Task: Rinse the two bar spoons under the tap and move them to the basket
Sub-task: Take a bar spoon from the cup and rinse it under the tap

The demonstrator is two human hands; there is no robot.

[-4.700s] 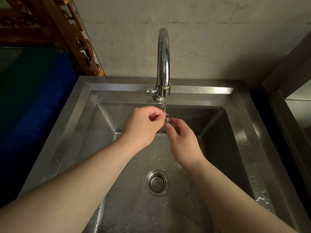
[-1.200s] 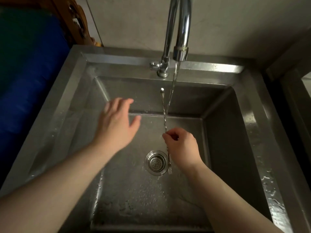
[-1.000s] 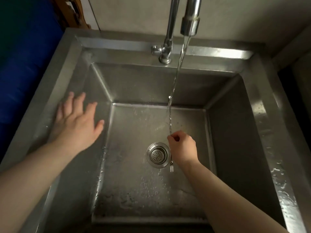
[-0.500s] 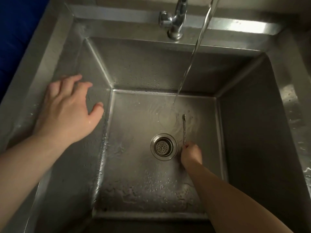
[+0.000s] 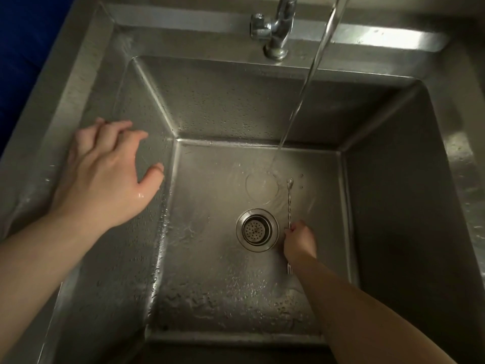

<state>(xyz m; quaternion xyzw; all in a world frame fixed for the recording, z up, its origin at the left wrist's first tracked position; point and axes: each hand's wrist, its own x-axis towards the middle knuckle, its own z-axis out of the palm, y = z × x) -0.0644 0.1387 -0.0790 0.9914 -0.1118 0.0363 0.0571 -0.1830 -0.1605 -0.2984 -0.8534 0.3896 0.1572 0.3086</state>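
Right hand (image 5: 300,239) down at the bottom of the steel sink (image 5: 380,195), fingers closed on the twisted stem of a bar spoon (image 5: 289,203) just right of the drain strainer (image 5: 257,230); its forked end pokes out below the wrist. Left hand (image 5: 105,177) open, fingers spread, holding nothing, over the sink's left wall. Water stream (image 5: 301,95) from the tap (image 5: 277,27) lands just left of the spoon's far tip

Sink floor (image 5: 210,271) open left of drain (image 5: 257,230); water stream (image 5: 301,95) crosses behind.
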